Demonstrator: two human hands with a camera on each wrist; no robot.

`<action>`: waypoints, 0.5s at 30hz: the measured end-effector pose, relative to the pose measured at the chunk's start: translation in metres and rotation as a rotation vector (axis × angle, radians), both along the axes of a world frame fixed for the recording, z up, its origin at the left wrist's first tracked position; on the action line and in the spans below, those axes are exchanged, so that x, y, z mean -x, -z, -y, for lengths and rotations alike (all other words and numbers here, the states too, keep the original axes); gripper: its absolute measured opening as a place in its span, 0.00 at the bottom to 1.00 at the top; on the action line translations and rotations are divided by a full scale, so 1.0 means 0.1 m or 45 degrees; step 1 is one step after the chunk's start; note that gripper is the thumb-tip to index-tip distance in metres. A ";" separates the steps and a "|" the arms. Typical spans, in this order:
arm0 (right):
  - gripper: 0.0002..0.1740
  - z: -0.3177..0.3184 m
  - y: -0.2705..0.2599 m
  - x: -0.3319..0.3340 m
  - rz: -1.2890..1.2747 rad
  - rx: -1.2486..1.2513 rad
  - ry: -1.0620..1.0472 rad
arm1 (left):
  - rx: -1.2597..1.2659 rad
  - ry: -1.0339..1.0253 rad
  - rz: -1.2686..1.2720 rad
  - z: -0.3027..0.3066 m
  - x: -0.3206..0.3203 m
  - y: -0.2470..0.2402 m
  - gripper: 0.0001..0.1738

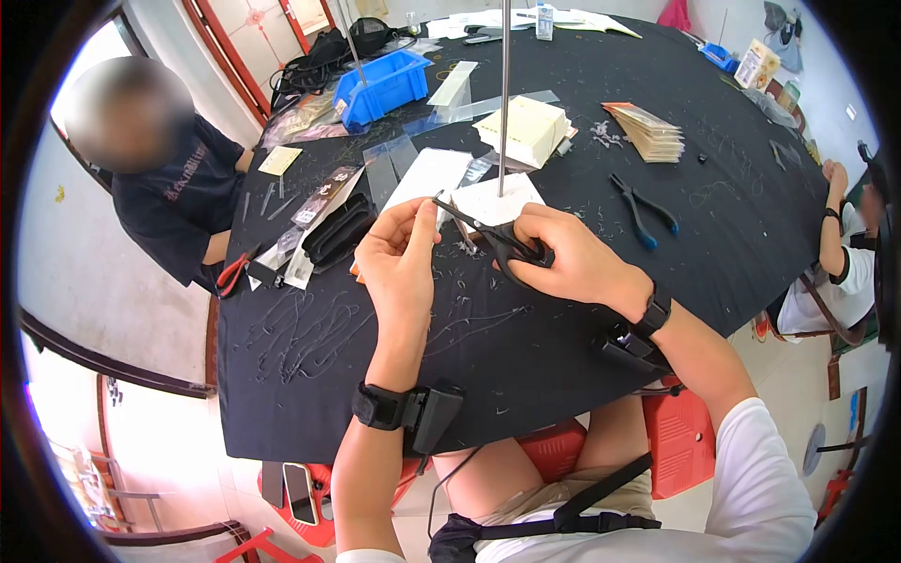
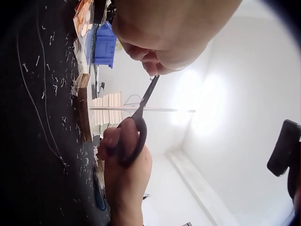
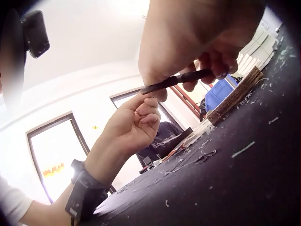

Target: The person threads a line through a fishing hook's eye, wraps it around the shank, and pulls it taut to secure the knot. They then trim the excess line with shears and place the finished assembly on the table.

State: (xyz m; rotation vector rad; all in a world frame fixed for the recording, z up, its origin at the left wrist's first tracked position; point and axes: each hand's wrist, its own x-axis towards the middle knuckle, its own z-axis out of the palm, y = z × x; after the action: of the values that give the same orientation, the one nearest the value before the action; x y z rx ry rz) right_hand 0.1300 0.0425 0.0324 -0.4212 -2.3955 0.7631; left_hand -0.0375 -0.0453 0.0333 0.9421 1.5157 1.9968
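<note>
My right hand (image 1: 577,253) grips black scissors (image 1: 510,251) by the handle loops, with fingers and thumb through them. The blades point left, and their tips are right at the fingertips of my left hand (image 1: 399,244). Thumb and index finger of that hand pinch a tiny thing, too small to tell what it is. Seen from the left wrist, the scissors (image 2: 142,141) slant up to the pinching fingertips. Beneath the hands stands a white-topped wooden block (image 1: 488,199) with an upright thin metal rod (image 1: 505,94). Loose dark threads (image 1: 310,338) lie on the black tablecloth (image 1: 526,375).
Pliers (image 1: 638,211) lie to the right. Stacked cards (image 1: 648,131) and a cream paper stack (image 1: 521,127) stand behind the block. A blue bin (image 1: 385,89) is at the far left, red-handled cutters (image 1: 233,274) at the left edge. Other people sit at both sides.
</note>
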 end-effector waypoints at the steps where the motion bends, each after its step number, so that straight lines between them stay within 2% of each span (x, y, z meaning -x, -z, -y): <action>1: 0.15 0.00 0.00 0.00 0.000 0.007 0.002 | -0.002 0.000 -0.002 0.00 0.00 -0.01 0.10; 15: 0.14 0.01 -0.05 -0.02 0.063 0.006 -0.017 | 0.001 -0.001 -0.052 0.00 0.01 0.01 0.09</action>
State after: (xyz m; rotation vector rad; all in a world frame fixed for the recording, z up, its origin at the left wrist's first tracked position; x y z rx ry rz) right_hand 0.1316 0.0412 0.0375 -0.4318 -2.4453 0.7731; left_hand -0.0387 -0.0455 0.0321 0.9873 1.5392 1.9888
